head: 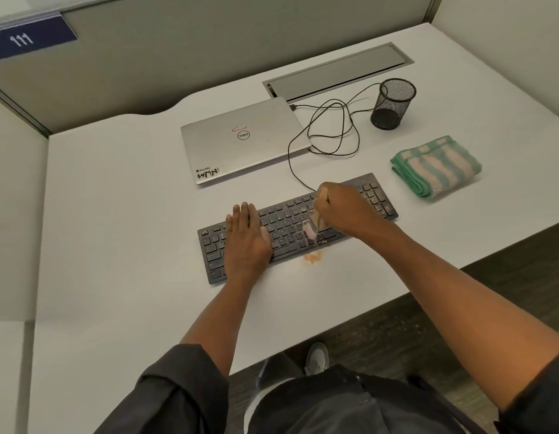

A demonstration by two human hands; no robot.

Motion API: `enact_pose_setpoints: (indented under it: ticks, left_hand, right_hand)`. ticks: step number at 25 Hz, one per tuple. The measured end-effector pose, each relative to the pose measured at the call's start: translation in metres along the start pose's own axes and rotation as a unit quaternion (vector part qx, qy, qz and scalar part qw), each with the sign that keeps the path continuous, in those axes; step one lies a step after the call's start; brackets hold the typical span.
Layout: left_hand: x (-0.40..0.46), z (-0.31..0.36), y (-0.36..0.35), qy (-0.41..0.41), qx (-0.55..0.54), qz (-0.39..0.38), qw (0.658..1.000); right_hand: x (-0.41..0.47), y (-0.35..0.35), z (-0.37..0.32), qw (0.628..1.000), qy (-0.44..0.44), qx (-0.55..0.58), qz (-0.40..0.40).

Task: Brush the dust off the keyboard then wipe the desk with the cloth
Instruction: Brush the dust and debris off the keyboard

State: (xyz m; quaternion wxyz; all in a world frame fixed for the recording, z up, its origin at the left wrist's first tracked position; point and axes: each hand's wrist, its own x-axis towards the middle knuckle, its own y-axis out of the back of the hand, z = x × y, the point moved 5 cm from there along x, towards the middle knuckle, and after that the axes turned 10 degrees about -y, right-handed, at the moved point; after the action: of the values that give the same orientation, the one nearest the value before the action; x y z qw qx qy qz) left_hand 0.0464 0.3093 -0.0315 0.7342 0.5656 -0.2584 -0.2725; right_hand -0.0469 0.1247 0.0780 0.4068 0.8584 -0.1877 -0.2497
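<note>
A black keyboard (290,220) lies slanted on the white desk (121,214), with brownish dust on its right keys. My left hand (247,236) rests flat on the keyboard's left half, fingers straight. My right hand (344,208) grips a small brush (312,227), blurred, with its bristles on the middle keys near the front edge. A small heap of orange-brown dust (312,257) sits on the desk just in front of the keyboard. A folded green and cream striped cloth (436,166) lies to the right, beyond the keyboard.
A closed silver laptop (240,142) lies behind the keyboard, with a black cable (331,130) looping beside it. A black mesh pen cup (392,103) stands at the back right, near a grey cable hatch (337,73). Partition walls surround the desk.
</note>
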Motion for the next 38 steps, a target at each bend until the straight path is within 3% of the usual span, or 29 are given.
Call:
enact_pose_setpoints:
  ticks: [4,10,15,20,25,30,32,35,38]
  left_hand:
    - [-0.001,-0.001,-0.001,0.0,0.006,-0.002,1.0]
    - [0.0,0.001,0.0,0.001,0.009,0.003,1.0]
    - [-0.001,0.002,0.002,-0.001,0.009,0.005,1.0]
    - [-0.001,0.001,0.001,-0.002,0.013,0.008,1.0]
    - [-0.001,0.001,0.0,-0.002,0.012,0.009,1.0]
    - [-0.001,0.002,0.001,-0.003,0.01,0.009,1.0]
    - [-0.001,0.001,0.0,-0.002,0.01,0.006,1.0]
    - [-0.001,0.001,-0.001,-0.002,0.01,0.007,1.0]
    - [-0.001,0.0,-0.001,-0.002,0.009,0.006,1.0]
  right_hand:
    - [-0.004,-0.014,-0.009,0.993,0.009,0.113,-0.027]
    - [0.002,0.0,0.004,0.998,-0.021,0.005,0.064]
    - [0.003,-0.012,-0.008,0.995,-0.016,0.097,-0.005]
    - [0.008,0.005,-0.005,0.995,-0.048,-0.022,0.082]
    - [0.017,-0.005,-0.017,0.994,-0.019,0.111,-0.007]
    - [0.025,0.008,-0.01,0.995,-0.07,-0.035,0.068]
    - [0.027,0.017,-0.009,0.993,-0.074,-0.036,0.09]
    - [0.032,0.008,-0.012,0.994,-0.044,0.098,0.007]
    - [0.033,-0.001,-0.008,0.995,-0.044,0.091,-0.012]
